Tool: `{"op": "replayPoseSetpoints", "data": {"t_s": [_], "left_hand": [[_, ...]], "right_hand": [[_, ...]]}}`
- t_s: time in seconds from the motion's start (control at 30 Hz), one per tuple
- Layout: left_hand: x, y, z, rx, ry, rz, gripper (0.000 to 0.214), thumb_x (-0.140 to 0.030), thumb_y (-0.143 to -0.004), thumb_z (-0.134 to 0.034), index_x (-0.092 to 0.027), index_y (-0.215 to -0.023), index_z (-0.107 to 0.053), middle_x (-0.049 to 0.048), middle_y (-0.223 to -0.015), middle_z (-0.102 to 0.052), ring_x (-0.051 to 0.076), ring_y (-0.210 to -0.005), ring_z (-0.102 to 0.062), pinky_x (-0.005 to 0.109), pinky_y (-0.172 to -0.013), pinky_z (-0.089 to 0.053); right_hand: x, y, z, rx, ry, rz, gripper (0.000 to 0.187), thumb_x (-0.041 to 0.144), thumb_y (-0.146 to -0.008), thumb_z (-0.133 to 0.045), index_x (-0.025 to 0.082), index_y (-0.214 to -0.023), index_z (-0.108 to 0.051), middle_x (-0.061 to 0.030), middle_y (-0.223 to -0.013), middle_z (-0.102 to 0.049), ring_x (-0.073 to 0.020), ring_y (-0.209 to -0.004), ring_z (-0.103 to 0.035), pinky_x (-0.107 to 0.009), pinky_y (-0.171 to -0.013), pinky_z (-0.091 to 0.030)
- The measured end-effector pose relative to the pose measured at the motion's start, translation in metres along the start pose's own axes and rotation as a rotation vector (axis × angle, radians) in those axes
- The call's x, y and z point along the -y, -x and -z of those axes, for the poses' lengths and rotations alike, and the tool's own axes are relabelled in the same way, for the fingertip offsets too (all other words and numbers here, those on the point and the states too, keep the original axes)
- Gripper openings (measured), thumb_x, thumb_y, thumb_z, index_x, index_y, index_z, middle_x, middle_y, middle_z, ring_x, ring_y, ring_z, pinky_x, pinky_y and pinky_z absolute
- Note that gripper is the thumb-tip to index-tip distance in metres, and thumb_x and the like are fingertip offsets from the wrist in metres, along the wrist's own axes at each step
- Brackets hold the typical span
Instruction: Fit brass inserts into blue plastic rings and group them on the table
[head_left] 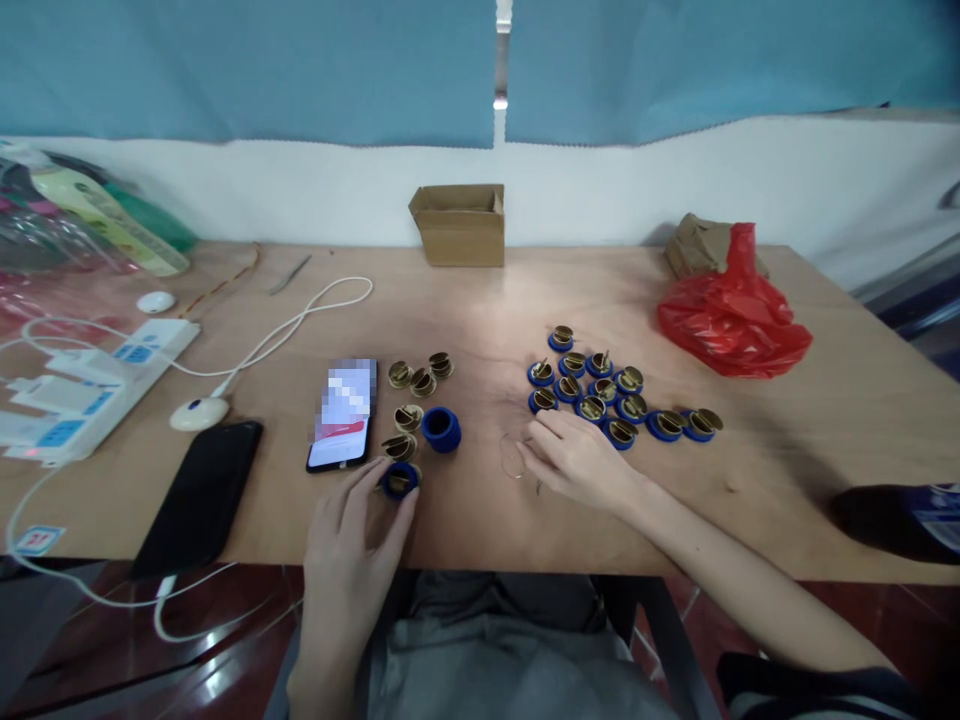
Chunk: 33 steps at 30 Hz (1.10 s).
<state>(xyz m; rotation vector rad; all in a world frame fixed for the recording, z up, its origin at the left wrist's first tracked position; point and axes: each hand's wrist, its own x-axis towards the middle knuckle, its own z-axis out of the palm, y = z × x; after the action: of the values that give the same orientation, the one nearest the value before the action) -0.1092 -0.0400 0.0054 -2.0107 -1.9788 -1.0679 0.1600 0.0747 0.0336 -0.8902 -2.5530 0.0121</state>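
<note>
The left hand (pixel 346 540), seen in the head view, has thumb and fingertips closed on either side of a blue-ringed brass button cover (pixel 400 480) near the table's front edge. The right hand (pixel 581 462) is bent, its fingertips beside a thin wire loop (pixel 512 457); whether they pinch it, I cannot tell. The cover looks light and stiff, its metal probably slippery and its blue ring perhaps rubbery; the ring's outer rim seems the best hold, sparing the thin brass flap. It lies flat, face up; being round, it has no clear long axis, though its blurred central bar appears to run roughly left to right. Just beyond stands a blue ring stack (pixel 441 430), upright but leaning slightly.
</note>
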Motion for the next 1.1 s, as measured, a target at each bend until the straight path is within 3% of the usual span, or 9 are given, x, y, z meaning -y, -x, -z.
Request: {"op": "replayPoseSetpoints", "data": {"t_s": [0.13, 0.47, 0.63, 0.77, 0.9, 1.1], "left_hand": [[-0.001, 0.0, -0.003, 0.015, -0.007, 0.003, 0.031, -0.032, -0.099, -0.062, -0.02, -0.128, -0.06, 0.0114, -0.112, -0.073, 0.027, -0.103, -0.07, 0.042, -0.094, -0.056], [0.001, 0.004, -0.011, 0.086, -0.006, 0.056, 0.034, -0.036, -0.101, -0.058, -0.017, -0.128, -0.061, 0.0129, -0.118, -0.074, 0.029, -0.106, -0.072, 0.042, -0.091, -0.059], [-0.018, 0.009, -0.015, 0.175, 0.102, -0.037, 0.029, -0.027, -0.1, -0.058, -0.021, -0.128, -0.06, 0.0103, -0.121, -0.073, 0.025, -0.109, -0.073, 0.037, -0.094, -0.059], [-0.037, 0.015, -0.022, 0.231, 0.235, -0.017, 0.039, -0.025, -0.099, -0.06, -0.022, -0.138, -0.055, 0.01, -0.128, -0.071, 0.023, -0.113, -0.072, 0.035, -0.096, -0.06], [-0.037, 0.016, -0.028, 0.243, 0.253, 0.057, 0.039, -0.032, -0.097, -0.065, -0.022, -0.135, -0.058, 0.0106, -0.121, -0.073, 0.026, -0.107, -0.074, 0.039, -0.089, -0.063], [-0.038, 0.013, -0.037, 0.153, 0.344, 0.035, 0.03, -0.025, -0.093, -0.07, -0.023, -0.122, -0.064, 0.0086, -0.115, -0.074, 0.024, -0.107, -0.073, 0.041, -0.095, -0.062]], "right_hand": [[-0.001, 0.0, 0.001, -0.004, 0.005, 0.016, 0.034, 0.024, -0.107, -0.04, 0.019, -0.078, -0.056, -0.0049, -0.075, -0.06, -0.0179, -0.068, -0.054, -0.031, -0.066, -0.039], [0.002, 0.001, 0.001, 0.016, -0.011, 0.041, 0.035, 0.025, -0.108, -0.039, 0.018, -0.079, -0.058, -0.0043, -0.074, -0.06, -0.0174, -0.067, -0.055, -0.03, -0.065, -0.037], [0.005, -0.001, 0.002, -0.006, -0.053, 0.043, 0.034, 0.024, -0.106, -0.041, 0.019, -0.076, -0.057, -0.0032, -0.071, -0.059, -0.0165, -0.065, -0.052, -0.03, -0.063, -0.035], [0.009, -0.002, 0.004, -0.008, -0.13, 0.032, 0.031, 0.022, -0.104, -0.045, 0.019, -0.075, -0.055, -0.0019, -0.069, -0.057, -0.0152, -0.063, -0.05, -0.029, -0.061, -0.034], [0.011, -0.001, 0.003, 0.011, -0.22, 0.007, 0.031, 0.021, -0.103, -0.046, 0.02, -0.072, -0.052, -0.0008, -0.068, -0.055, -0.0139, -0.06, -0.047, -0.028, -0.059, -0.033], [0.013, 0.002, -0.001, 0.08, -0.515, -0.105, 0.023, 0.021, -0.099, -0.052, 0.019, -0.076, -0.051, 0.0032, -0.067, -0.052, -0.0103, -0.057, -0.046, -0.025, -0.055, -0.033]]}}
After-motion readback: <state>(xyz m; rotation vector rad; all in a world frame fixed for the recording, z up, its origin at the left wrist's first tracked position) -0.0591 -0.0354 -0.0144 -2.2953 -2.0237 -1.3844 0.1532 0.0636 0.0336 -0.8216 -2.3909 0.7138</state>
